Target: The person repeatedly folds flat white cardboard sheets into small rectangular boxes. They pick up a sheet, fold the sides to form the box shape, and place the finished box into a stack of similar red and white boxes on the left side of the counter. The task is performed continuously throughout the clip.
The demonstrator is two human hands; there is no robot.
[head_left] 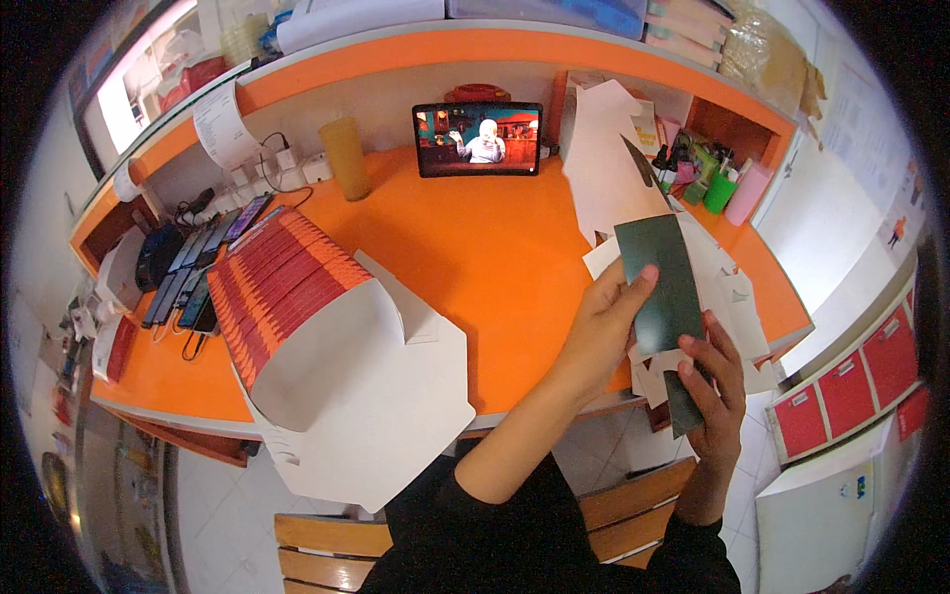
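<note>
Over the right side of the orange desk I hold a dark green card piece [661, 287], a flat glossy strip with a narrower flap at its lower end. My left hand [609, 312] grips its left edge, thumb on the front face and fingers behind. Lower down, my right hand [714, 381] has its fingers curled over the flap. Behind and beneath the card, loose white cardboard sheets [604, 129] lie in an uneven pile with cut edges. To the left rests a stack of folded red-and-orange patterned cartons [287, 287], with a large white cardboard sheet [396, 416] overhanging the front edge.
A tablet [479, 141] playing a video stands at the back, near a yellowish cup [344, 158]. Several phones [198, 257] with charging cables lie at the left. Green and pink holders [732, 188] stand at the right. A wooden slatted bench [332, 540] is below.
</note>
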